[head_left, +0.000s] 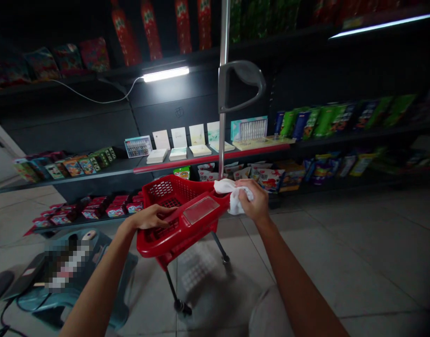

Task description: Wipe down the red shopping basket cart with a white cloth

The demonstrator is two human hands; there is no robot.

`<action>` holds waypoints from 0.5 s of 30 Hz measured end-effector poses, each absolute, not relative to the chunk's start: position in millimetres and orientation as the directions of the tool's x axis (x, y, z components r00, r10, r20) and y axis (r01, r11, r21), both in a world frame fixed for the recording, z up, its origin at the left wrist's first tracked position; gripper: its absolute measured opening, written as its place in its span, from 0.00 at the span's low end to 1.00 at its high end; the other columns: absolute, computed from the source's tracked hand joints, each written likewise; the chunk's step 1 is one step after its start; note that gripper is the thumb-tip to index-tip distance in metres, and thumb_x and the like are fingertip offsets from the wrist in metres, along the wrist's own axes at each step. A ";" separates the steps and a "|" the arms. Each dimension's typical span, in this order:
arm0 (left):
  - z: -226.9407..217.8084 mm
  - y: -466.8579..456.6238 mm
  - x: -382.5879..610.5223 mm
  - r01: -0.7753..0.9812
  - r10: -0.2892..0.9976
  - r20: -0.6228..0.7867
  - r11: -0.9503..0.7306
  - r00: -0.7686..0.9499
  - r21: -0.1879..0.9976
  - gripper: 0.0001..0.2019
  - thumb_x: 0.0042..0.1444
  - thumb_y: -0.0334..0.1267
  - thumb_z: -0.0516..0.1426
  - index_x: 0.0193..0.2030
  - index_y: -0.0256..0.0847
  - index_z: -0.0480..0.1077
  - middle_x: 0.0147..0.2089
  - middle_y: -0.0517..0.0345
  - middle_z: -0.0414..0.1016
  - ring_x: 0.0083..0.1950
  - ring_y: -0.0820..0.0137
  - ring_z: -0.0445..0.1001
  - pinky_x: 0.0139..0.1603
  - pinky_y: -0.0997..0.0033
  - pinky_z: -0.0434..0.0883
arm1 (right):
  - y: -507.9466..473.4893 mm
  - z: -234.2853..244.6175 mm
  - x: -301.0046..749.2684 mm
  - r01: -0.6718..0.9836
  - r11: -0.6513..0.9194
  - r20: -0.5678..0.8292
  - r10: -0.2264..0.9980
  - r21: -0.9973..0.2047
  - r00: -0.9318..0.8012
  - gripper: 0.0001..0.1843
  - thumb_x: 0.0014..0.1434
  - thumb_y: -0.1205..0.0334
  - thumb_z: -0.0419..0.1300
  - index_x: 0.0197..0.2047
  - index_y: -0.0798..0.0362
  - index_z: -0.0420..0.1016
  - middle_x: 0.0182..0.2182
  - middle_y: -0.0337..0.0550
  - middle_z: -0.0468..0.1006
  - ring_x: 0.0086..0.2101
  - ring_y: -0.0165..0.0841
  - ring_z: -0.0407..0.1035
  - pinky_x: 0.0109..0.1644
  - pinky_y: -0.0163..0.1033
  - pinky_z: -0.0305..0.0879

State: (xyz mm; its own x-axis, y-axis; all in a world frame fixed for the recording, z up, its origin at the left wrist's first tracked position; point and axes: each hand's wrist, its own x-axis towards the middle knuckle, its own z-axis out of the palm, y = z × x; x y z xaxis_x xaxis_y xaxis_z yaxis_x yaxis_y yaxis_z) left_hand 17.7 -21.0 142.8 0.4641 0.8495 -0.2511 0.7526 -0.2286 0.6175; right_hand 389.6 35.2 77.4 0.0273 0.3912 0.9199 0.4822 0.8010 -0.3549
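Note:
A small red plastic shopping cart (pixel 179 238) stands on thin dark legs with casters, with a grey panel (pixel 200 210) set in its handle. My left hand (pixel 151 217) holds the left end of the cart's handle, its fingers reaching over the bar toward the basket. On the right end, my right hand (pixel 255 199) is closed around a crumpled white cloth (pixel 237 205), which lies against the red plastic. Part of the cloth drapes over the handle's corner. The fingertips under the cloth are hidden.
A metal pole (pixel 224 42) with a grey loop handle (pixel 242 86) rises behind the cart. Dark shelves (pixel 112 173) hold books, boxes, snack bags and bottles. At lower left, a blue-grey plastic stool (pixel 121 281) carries a partly blurred device with a cable. Tiled floor (pixel 323 252) extends right.

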 end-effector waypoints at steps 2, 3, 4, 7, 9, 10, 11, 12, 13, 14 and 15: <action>145.1 -18.9 10.1 0.785 0.866 -0.257 -0.216 0.429 0.581 0.36 0.51 0.50 0.62 0.68 0.45 0.69 0.46 0.59 0.84 0.42 0.61 0.78 0.41 0.71 0.72 | 38.7 74.3 396.0 0.492 0.770 0.902 0.424 -0.406 0.081 0.08 0.65 0.61 0.55 0.42 0.51 0.75 0.39 0.46 0.79 0.42 0.38 0.74 0.50 0.43 0.68; 148.1 -18.1 5.7 0.805 0.882 -0.246 -0.213 0.403 0.554 0.35 0.50 0.52 0.63 0.65 0.44 0.72 0.46 0.58 0.84 0.43 0.60 0.79 0.42 0.69 0.73 | 39.5 72.8 398.2 0.492 0.755 0.890 0.445 -0.433 0.101 0.08 0.65 0.60 0.55 0.42 0.51 0.75 0.38 0.45 0.79 0.41 0.38 0.74 0.49 0.42 0.68; 152.3 -17.9 0.9 0.823 0.899 -0.224 -0.213 0.376 0.527 0.33 0.49 0.54 0.64 0.61 0.44 0.76 0.48 0.56 0.84 0.45 0.58 0.79 0.44 0.68 0.74 | 39.8 71.6 399.7 0.487 0.743 0.876 0.468 -0.460 0.114 0.09 0.65 0.59 0.55 0.41 0.51 0.75 0.37 0.44 0.79 0.40 0.37 0.74 0.47 0.41 0.68; 172.0 -23.5 -11.0 0.833 0.944 -0.119 -0.206 0.307 0.514 0.29 0.49 0.60 0.62 0.52 0.43 0.82 0.52 0.53 0.83 0.51 0.55 0.79 0.53 0.64 0.74 | 39.7 69.3 398.7 0.428 0.728 0.832 0.540 -0.536 0.123 0.10 0.63 0.57 0.56 0.40 0.51 0.76 0.35 0.42 0.79 0.36 0.35 0.73 0.43 0.39 0.67; 186.2 -35.7 -10.8 0.819 0.960 -0.039 -0.215 0.277 0.532 0.30 0.55 0.63 0.57 0.52 0.44 0.81 0.53 0.54 0.83 0.52 0.56 0.80 0.55 0.63 0.74 | 43.0 67.6 395.2 0.346 0.704 0.782 0.590 -0.620 0.200 0.11 0.62 0.56 0.56 0.38 0.52 0.77 0.34 0.42 0.79 0.36 0.35 0.73 0.41 0.37 0.67; 191.9 -44.6 -6.4 0.819 0.966 0.025 -0.233 0.259 0.525 0.30 0.58 0.64 0.55 0.53 0.44 0.80 0.54 0.55 0.82 0.52 0.56 0.80 0.55 0.63 0.75 | 46.7 66.1 393.2 0.282 0.681 0.736 0.612 -0.676 0.289 0.11 0.61 0.55 0.57 0.38 0.52 0.77 0.34 0.41 0.79 0.35 0.34 0.72 0.40 0.37 0.67; 195.9 -54.8 1.3 0.828 0.966 0.090 -0.255 0.243 0.500 0.29 0.60 0.63 0.53 0.54 0.45 0.79 0.55 0.55 0.82 0.53 0.57 0.80 0.54 0.63 0.75 | 51.7 63.9 391.3 0.191 0.653 0.665 0.627 -0.733 0.405 0.12 0.60 0.54 0.57 0.37 0.53 0.77 0.34 0.41 0.79 0.35 0.33 0.72 0.39 0.36 0.67; 197.9 -65.7 12.1 0.845 0.958 0.168 -0.283 0.230 0.454 0.28 0.63 0.61 0.51 0.55 0.45 0.79 0.55 0.55 0.82 0.53 0.58 0.79 0.55 0.63 0.75 | 58.0 60.9 389.7 0.072 0.625 0.562 0.637 -0.777 0.529 0.13 0.59 0.53 0.58 0.37 0.53 0.77 0.33 0.40 0.79 0.35 0.32 0.72 0.39 0.35 0.67; 197.9 -76.7 25.7 0.870 0.946 0.247 -0.297 0.211 0.393 0.26 0.66 0.59 0.49 0.54 0.47 0.79 0.56 0.56 0.81 0.54 0.59 0.79 0.56 0.62 0.74 | 65.1 57.1 388.3 -0.067 0.598 0.432 0.647 -0.799 0.629 0.13 0.58 0.52 0.58 0.38 0.53 0.77 0.33 0.39 0.79 0.34 0.32 0.72 0.39 0.35 0.68; 196.1 -86.8 41.4 0.893 0.926 0.315 -0.309 0.206 0.327 0.24 0.67 0.57 0.49 0.54 0.48 0.78 0.57 0.56 0.80 0.55 0.59 0.79 0.58 0.60 0.73 | 72.5 52.9 387.1 -0.213 0.570 0.289 0.662 -0.794 0.692 0.14 0.57 0.52 0.58 0.38 0.53 0.76 0.33 0.38 0.79 0.34 0.31 0.73 0.39 0.35 0.70; 193.0 -95.4 58.5 0.903 0.899 0.382 -0.332 0.215 0.272 0.22 0.68 0.55 0.49 0.54 0.48 0.78 0.58 0.56 0.80 0.56 0.59 0.78 0.58 0.59 0.73 | 79.7 48.6 386.0 -0.350 0.539 0.158 0.685 -0.766 0.711 0.14 0.56 0.51 0.58 0.39 0.53 0.76 0.34 0.38 0.79 0.34 0.31 0.73 0.38 0.35 0.71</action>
